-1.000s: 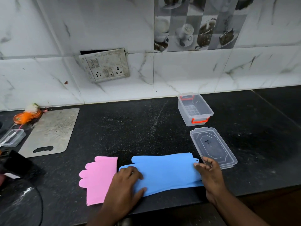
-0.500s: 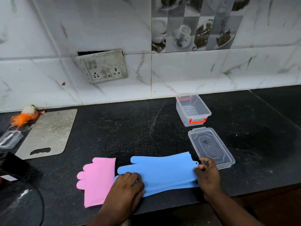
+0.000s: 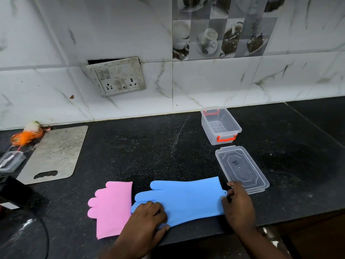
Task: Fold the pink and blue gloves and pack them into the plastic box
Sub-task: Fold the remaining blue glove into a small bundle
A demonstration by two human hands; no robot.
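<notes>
Head camera looked down on the right hand (image 3: 239, 208), whose fingertips pinched the cuff edge of the blue glove (image 3: 190, 200) just below a small hang tab at the cuff's corner; the left hand (image 3: 145, 221) sat on the opposite end, fingers bent down over the glove's finger tips and thumb laid along its near edge, holding that end to the surface. The blue glove lay stretched out flat between the two hands, not yet folded, cuff to the right and fingers to the left, its thumb on the far side; it looked smooth, matte and light blue, with a slight slope from lower left to upper right. Just beside it on the left lay the pink glove (image 3: 112, 208), flat, fingers pointing left, its right edge straight; the blue finger tips reached that edge, and the left hand covered the pink glove's near right corner. Both gloves rested near the front edge of a black speckled counter (image 3: 149, 146). Near the right hand, on its far side, lay a clear lid (image 3: 241, 169), flat; beyond the lid stood the plastic box (image 3: 212, 140), clear with red latches, open, nothing inside. Well apart to the left lay a grey cutting board (image 3: 54, 156); a socket plate (image 3: 117, 76) hung on the marble-tiled wall.
</notes>
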